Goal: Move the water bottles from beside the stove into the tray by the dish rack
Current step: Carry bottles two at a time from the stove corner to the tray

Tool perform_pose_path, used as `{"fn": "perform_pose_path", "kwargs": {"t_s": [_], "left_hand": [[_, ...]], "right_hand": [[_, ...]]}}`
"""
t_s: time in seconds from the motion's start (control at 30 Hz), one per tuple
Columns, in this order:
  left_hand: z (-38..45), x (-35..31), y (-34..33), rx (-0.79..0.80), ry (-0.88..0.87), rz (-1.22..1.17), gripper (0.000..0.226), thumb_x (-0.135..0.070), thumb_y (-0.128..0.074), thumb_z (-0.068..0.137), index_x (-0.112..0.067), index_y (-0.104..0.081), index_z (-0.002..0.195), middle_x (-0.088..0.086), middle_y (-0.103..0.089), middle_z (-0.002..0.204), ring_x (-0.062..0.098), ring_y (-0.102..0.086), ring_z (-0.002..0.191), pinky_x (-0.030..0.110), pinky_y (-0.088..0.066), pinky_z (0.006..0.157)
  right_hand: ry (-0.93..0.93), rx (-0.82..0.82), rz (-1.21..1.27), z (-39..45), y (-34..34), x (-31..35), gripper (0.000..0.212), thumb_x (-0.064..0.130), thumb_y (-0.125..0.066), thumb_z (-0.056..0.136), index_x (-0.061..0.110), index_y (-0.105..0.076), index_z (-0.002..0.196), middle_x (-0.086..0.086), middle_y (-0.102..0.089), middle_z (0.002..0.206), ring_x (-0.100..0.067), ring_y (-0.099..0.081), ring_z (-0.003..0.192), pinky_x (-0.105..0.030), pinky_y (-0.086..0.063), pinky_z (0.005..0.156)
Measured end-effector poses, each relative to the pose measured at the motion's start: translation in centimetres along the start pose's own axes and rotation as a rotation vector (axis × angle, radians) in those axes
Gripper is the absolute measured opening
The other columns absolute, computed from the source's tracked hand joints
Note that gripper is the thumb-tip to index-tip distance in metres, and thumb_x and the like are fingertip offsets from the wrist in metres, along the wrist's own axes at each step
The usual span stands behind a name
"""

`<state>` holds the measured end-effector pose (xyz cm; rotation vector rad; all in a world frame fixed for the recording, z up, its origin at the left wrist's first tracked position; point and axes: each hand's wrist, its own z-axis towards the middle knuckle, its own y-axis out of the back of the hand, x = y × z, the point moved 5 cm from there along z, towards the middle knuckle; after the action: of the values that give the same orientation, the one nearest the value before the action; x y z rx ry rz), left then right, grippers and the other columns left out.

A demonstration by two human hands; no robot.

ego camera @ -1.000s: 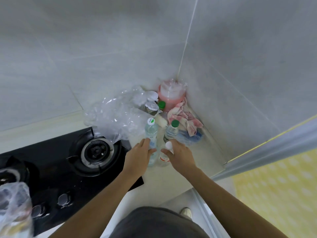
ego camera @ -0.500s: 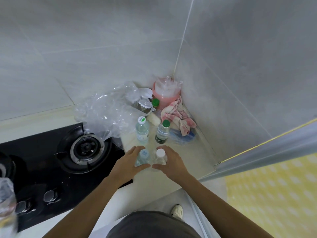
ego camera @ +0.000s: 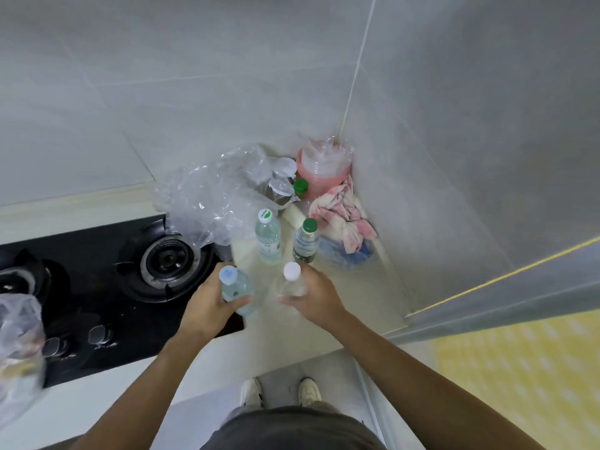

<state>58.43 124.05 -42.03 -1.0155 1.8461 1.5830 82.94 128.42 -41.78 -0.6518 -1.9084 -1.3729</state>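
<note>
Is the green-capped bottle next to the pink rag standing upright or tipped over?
Upright. The green-capped bottle stands on the counter with its cap on top, beside the pink rag.

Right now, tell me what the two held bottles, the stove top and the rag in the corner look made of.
Left-hand bottle and right-hand bottle: clear thin plastic, see-through, with plastic caps. Stove top: glossy black, likely glass, since it reflects. Rag: soft crumpled cloth, pink and white.

Bare forearms (ego camera: 406,368), dark grey top (ego camera: 292,430), pale sneakers (ego camera: 310,391).
</note>
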Motion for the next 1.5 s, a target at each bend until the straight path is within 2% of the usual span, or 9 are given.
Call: {"fn": "perform_pose_path", "kwargs": {"t_s": [0.1,0.33,0.5,0.63,0.77,1.03,1.17,1.3,1.5], "left_hand": [[-2.4,-0.2,2.8,-0.165,0.061,-0.031,0.060,-0.047,-0.094,0.073,-0.056,-0.049,0.110,-0.029,-0.068,0.100,-0.008,-0.064,0.093,0.023,-0.050,0.075],[-11.4,-0.8,10.1,-0.432,0.104,-0.125,0.065,-0.074,-0.081,0.074,-0.042,-0.051,0.121,-0.027,-0.071,0.108,-0.002,-0.070,0.096,0.025,-0.056,0.073],[-21.3,0.3,15.3,-0.636,0.113,-0.223,0.062,-0.072,-0.082,0.076,-0.048,-0.055,0.126,-0.023,-0.072,0.118,0.000,-0.071,0.109,0.021,-0.059,0.080],[-31.9,2.5,19.2,-0.807,0.140,-0.252,0.069,-0.070,-0.081,0.081,-0.048,-0.052,0.140,-0.020,-0.070,0.130,0.002,-0.069,0.118,0.023,-0.060,0.089],[-44.3,6.0,21.9,-0.969,0.217,-0.253,0.070,-0.073,-0.080,0.079,-0.044,-0.053,0.137,-0.015,-0.072,0.129,0.012,-0.071,0.119,0.055,-0.059,0.100],[-70.6,13.0,24.7,-1.261,0.425,-0.194,0.073,-0.081,-0.074,0.078,-0.055,-0.049,0.141,-0.029,-0.069,0.126,-0.006,-0.069,0.111,0.044,-0.060,0.098],[-82.5,14.9,24.9,-1.430,0.520,-0.176,0.072,-0.082,-0.074,0.077,-0.050,-0.052,0.138,-0.024,-0.072,0.118,-0.001,-0.070,0.107,0.036,-0.059,0.091],[-92.5,17.0,24.1,-1.572,0.656,-0.168,0.068,-0.079,-0.075,0.078,-0.044,-0.055,0.133,-0.020,-0.074,0.117,0.001,-0.072,0.106,0.041,-0.060,0.093],[-105.2,21.8,23.6,-1.776,0.842,-0.224,0.064,-0.067,-0.082,0.078,-0.043,-0.055,0.130,-0.018,-0.074,0.117,0.003,-0.072,0.107,0.041,-0.059,0.095]], "right_hand": [[0.119,0.060,0.017,0.6,0.4,2.5,0.051,0.038,-0.087,0.074,0.037,-0.057,0.115,0.013,-0.069,0.111,-0.012,-0.065,0.103,-0.034,-0.054,0.087],[0.335,0.229,0.093,0.2,-1.5,11.0,0.065,0.061,-0.083,0.064,0.045,-0.053,0.120,0.013,-0.072,0.106,-0.012,-0.069,0.094,-0.037,-0.058,0.083],[0.474,0.404,0.193,-3.8,-7.1,18.9,0.069,0.057,-0.088,0.060,0.040,-0.063,0.121,0.019,-0.075,0.105,0.000,-0.072,0.098,-0.034,-0.061,0.091],[0.604,0.573,0.222,-9.7,-13.3,25.8,0.065,0.051,-0.091,0.063,0.039,-0.063,0.120,0.017,-0.077,0.109,-0.004,-0.074,0.103,-0.047,-0.060,0.097],[0.689,0.727,0.252,-17.9,-20.9,32.0,0.073,0.050,-0.094,0.065,0.035,-0.062,0.129,0.009,-0.075,0.124,-0.012,-0.070,0.119,-0.052,-0.056,0.104],[0.868,1.054,0.281,-40.7,-37.2,41.9,0.059,0.040,-0.093,0.072,0.030,-0.066,0.124,0.008,-0.076,0.118,-0.008,-0.074,0.110,-0.040,-0.061,0.094],[0.945,1.250,0.252,-51.6,-43.9,45.0,0.062,0.045,-0.092,0.070,0.031,-0.066,0.125,0.012,-0.077,0.117,-0.007,-0.074,0.110,-0.030,-0.061,0.092],[1.018,1.427,0.204,-61.4,-50.6,47.3,0.063,0.050,-0.092,0.072,0.031,-0.065,0.126,0.010,-0.077,0.116,-0.010,-0.075,0.109,-0.038,-0.063,0.094],[1.068,1.634,0.172,-74.1,-61.2,50.0,0.060,0.053,-0.092,0.070,0.036,-0.066,0.121,0.013,-0.077,0.114,-0.006,-0.075,0.106,-0.034,-0.062,0.090]]}}
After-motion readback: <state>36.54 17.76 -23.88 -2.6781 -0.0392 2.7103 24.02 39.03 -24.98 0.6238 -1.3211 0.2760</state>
